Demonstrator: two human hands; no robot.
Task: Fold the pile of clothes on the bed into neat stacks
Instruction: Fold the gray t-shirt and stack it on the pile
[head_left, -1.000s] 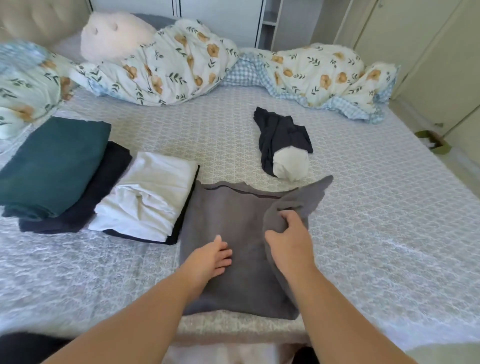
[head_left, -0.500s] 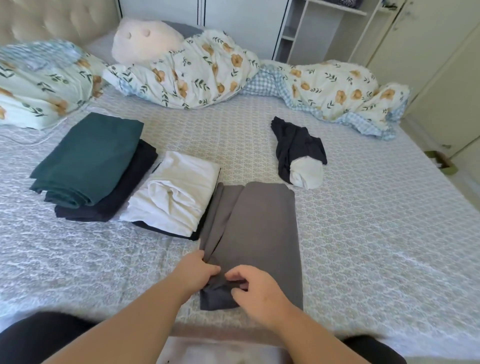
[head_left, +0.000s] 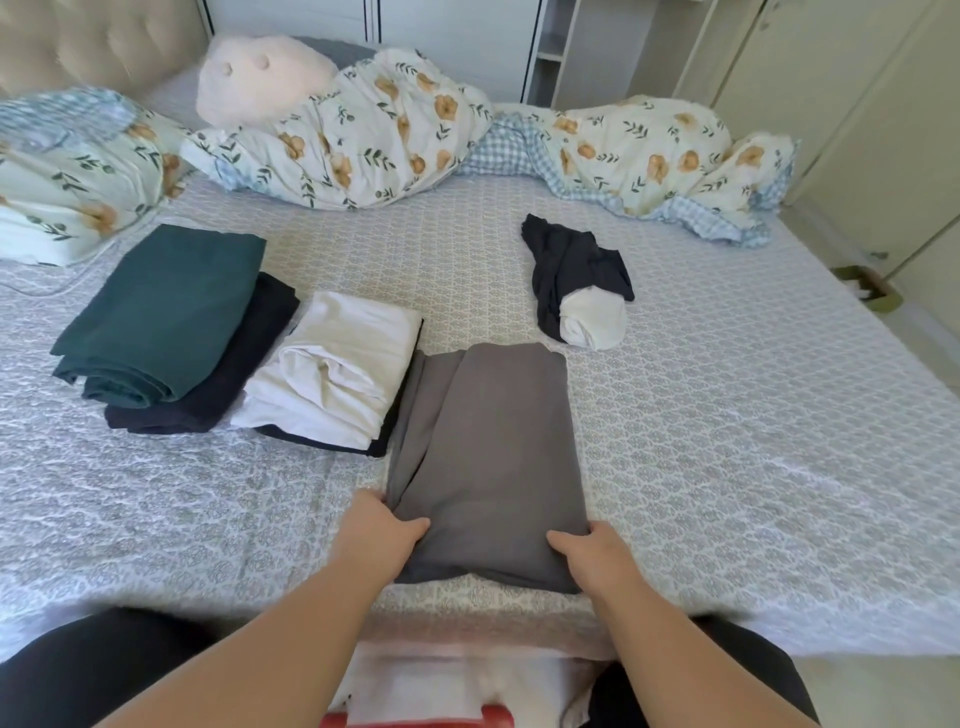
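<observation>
A grey garment (head_left: 493, 447) lies folded into a long strip near the bed's front edge. My left hand (head_left: 376, 535) grips its near left corner, thumb on top. My right hand (head_left: 592, 556) grips the near right corner the same way. To the left sits a folded white garment (head_left: 337, 379) on a dark one. Further left, a folded teal garment (head_left: 161, 312) rests on a folded navy one (head_left: 244, 364). An unfolded dark garment (head_left: 566, 265) with a white piece (head_left: 592, 325) lies behind the grey strip, to the right.
The bed (head_left: 727, 441) has a patterned grey cover. A floral duvet (head_left: 395, 130) and a pale plush pillow (head_left: 260, 78) are bunched along the far side. Cupboards stand at the right, with a small green box (head_left: 865, 286) on the floor.
The right side of the grey garment was folded over to the left, making a narrow strip. Both hands then moved to its near end and spread out to the two corners.
</observation>
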